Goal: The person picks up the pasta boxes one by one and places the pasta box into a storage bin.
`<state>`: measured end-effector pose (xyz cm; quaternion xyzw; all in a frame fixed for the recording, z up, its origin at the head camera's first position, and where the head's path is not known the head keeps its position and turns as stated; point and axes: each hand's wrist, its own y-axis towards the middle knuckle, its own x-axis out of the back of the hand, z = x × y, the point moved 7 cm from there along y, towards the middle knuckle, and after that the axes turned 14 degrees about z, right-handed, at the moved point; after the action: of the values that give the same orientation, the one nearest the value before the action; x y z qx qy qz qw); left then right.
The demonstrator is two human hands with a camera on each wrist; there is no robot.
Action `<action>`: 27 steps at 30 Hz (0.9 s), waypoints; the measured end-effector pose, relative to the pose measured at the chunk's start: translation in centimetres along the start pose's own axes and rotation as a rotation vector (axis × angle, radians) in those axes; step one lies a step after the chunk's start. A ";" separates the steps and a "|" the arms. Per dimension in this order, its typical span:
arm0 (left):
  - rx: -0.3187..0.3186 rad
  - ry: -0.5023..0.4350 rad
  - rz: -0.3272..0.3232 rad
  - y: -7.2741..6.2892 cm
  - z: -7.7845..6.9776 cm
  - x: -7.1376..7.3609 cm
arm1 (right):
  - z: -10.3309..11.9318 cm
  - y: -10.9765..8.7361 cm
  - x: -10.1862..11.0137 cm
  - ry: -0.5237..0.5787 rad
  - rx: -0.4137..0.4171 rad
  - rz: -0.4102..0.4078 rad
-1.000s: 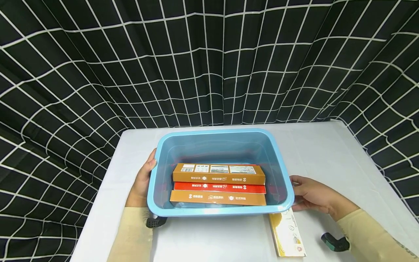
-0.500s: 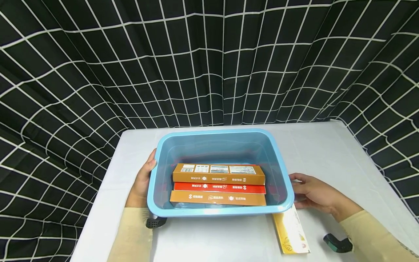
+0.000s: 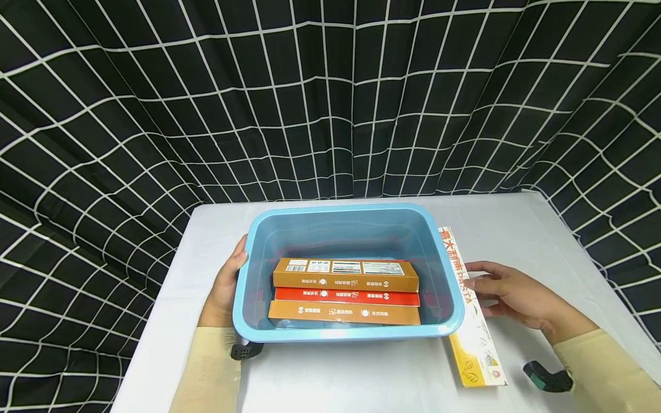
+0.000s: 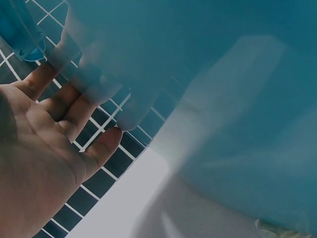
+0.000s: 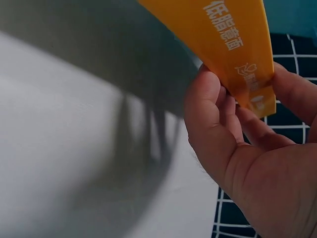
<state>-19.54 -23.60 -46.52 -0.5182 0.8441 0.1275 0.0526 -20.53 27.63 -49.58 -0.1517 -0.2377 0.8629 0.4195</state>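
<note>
A light blue plastic bin [image 3: 330, 332] stands on the white table. My left hand [image 3: 224, 287] lies along its left outer side. In the left wrist view the fingers [image 4: 103, 145] are nearly straight against the bin wall. To the right of the bin, my right hand [image 3: 518, 298] pinches a long white and yellow pasta box [image 3: 474, 350] between thumb and fingers. The pasta box slants along the bin's right side, partly hidden by the rim. In the right wrist view the pasta box [image 5: 237, 54] shows its orange side.
Inside the bin lie a brown box [image 3: 346, 281], a red box [image 3: 346, 296] and a lighter brown box [image 3: 343, 311]. Dark cloth with a white grid [image 3: 351, 103] surrounds the white tabletop [image 3: 356, 378]. Black wrist devices [image 3: 548, 378] sit at both sleeves.
My right hand has moved to the right with the pasta box, so more of the box shows beside the bin. The left hand and the bin stay in place.
</note>
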 end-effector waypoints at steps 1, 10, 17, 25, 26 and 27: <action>0.000 0.000 -0.001 0.0 0.0 0.0 | 0.2 -0.1 0.1 -0.005 0.006 -0.005; -0.011 -0.014 0.018 0.1 0.1 0.1 | 1.4 -0.8 1.5 -0.040 0.038 -0.044; -0.007 0.002 0.009 0.1 0.0 0.1 | 2.6 -1.6 2.3 -0.080 0.066 -0.061; -0.013 0.005 0.011 0.1 0.2 0.2 | 3.9 -2.7 3.3 -0.133 0.099 -0.114; -0.017 0.002 0.016 0.1 0.2 0.2 | 4.1 -2.8 3.3 -0.145 0.103 -0.120; -0.020 0.002 0.020 0.1 0.2 0.2 | 4.2 -2.9 3.4 -0.156 0.105 -0.126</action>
<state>-19.76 -23.67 -46.73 -0.5105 0.8478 0.1359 0.0454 -22.65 30.67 -44.71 -0.0469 -0.2330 0.8553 0.4604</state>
